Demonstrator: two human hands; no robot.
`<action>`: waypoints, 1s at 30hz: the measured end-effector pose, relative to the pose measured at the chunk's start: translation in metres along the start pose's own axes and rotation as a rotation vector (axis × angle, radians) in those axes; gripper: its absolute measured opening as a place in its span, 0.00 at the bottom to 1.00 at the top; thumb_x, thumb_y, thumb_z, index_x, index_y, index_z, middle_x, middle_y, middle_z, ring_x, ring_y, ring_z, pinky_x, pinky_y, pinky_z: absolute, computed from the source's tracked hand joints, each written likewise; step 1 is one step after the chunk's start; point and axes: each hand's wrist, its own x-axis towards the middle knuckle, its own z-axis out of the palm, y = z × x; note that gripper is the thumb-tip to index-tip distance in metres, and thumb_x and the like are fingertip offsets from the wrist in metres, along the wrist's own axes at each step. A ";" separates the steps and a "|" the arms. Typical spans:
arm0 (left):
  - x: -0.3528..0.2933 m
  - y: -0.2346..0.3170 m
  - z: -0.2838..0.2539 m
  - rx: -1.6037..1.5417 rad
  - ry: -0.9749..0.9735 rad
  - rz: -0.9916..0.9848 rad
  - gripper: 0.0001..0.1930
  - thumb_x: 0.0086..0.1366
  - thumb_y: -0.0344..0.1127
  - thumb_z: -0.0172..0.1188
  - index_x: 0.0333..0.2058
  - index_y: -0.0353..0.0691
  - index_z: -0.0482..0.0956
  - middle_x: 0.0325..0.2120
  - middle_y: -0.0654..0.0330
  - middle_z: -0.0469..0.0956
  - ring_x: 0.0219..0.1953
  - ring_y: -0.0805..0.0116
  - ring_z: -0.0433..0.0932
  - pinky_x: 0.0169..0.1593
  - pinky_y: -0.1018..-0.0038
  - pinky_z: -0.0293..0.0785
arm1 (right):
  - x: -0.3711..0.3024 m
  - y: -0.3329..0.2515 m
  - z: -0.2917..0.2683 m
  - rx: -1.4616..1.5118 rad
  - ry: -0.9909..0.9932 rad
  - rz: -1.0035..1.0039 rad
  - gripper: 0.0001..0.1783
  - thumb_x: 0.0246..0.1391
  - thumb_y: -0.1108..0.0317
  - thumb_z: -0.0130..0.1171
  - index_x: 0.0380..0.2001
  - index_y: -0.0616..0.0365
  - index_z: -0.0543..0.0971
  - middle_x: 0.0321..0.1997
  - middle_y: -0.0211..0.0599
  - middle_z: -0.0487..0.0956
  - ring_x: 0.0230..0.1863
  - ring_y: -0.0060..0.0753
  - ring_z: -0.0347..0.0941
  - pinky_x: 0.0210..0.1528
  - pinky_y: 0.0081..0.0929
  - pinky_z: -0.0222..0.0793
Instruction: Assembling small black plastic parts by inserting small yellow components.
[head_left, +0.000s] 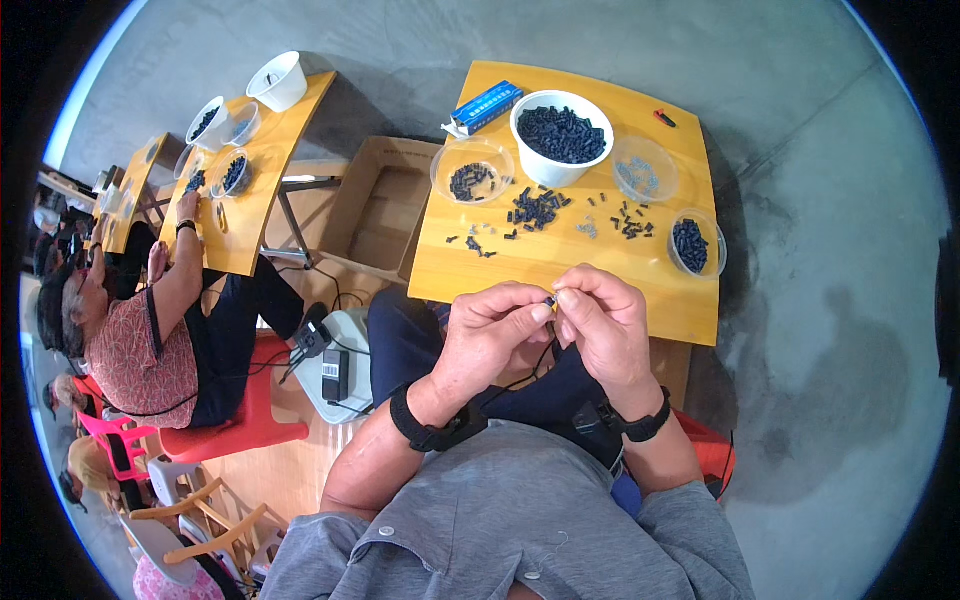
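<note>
Above my lap, just off the near edge of the table, both hands meet fingertip to fingertip. My left hand [490, 335] pinches a small dark piece [550, 301] between thumb and forefinger. Against it, my right hand [607, 325] is closed in a pinch too; what sits in those fingertips is too small to name. Beyond them on the wooden table [480, 270] lies a loose pile of short dark tube-like pieces [540, 207]. A few small silvery bits [588, 229] lie beside a scatter of more dark pieces [632, 222].
A white tub [521, 146] heaped with dark pieces stands at the back. Clear bowls [436, 180] flank it; another bowl [722, 262] is at right. A blue box [487, 107] and red-black tool [664, 118] lie behind. At left, a cardboard box [345, 235] adjoins another person's table [245, 230].
</note>
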 end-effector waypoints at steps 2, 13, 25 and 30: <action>0.001 -0.001 -0.001 0.025 0.002 0.027 0.06 0.61 0.25 0.57 0.36 0.33 0.79 0.25 0.64 0.77 0.27 0.79 0.74 0.31 0.84 0.70 | 0.000 0.001 0.000 0.003 -0.012 -0.003 0.04 0.56 0.77 0.53 0.34 0.64 0.76 0.24 0.25 0.72 0.20 0.10 0.64 0.22 0.11 0.61; 0.003 0.006 0.000 0.048 0.044 -0.139 0.05 0.61 0.27 0.57 0.35 0.34 0.80 0.22 0.65 0.77 0.23 0.81 0.73 0.25 0.86 0.67 | 0.008 -0.002 -0.002 -0.461 -0.008 -0.246 0.02 0.52 0.77 0.56 0.30 0.64 0.76 0.26 0.32 0.74 0.23 0.22 0.69 0.26 0.20 0.65; 0.009 -0.002 0.000 -0.067 0.074 -0.197 0.05 0.61 0.27 0.57 0.35 0.35 0.80 0.19 0.65 0.76 0.20 0.82 0.71 0.20 0.86 0.62 | 0.007 0.006 -0.001 -0.751 -0.002 -0.505 0.04 0.49 0.78 0.57 0.31 0.63 0.76 0.24 0.38 0.76 0.25 0.34 0.72 0.27 0.25 0.68; 0.012 0.006 0.001 -0.068 0.044 -0.222 0.06 0.62 0.27 0.56 0.37 0.33 0.79 0.21 0.66 0.75 0.21 0.83 0.70 0.23 0.87 0.67 | 0.003 0.008 0.002 -0.537 0.093 -0.310 0.04 0.49 0.79 0.57 0.30 0.64 0.75 0.24 0.38 0.74 0.25 0.33 0.72 0.27 0.24 0.67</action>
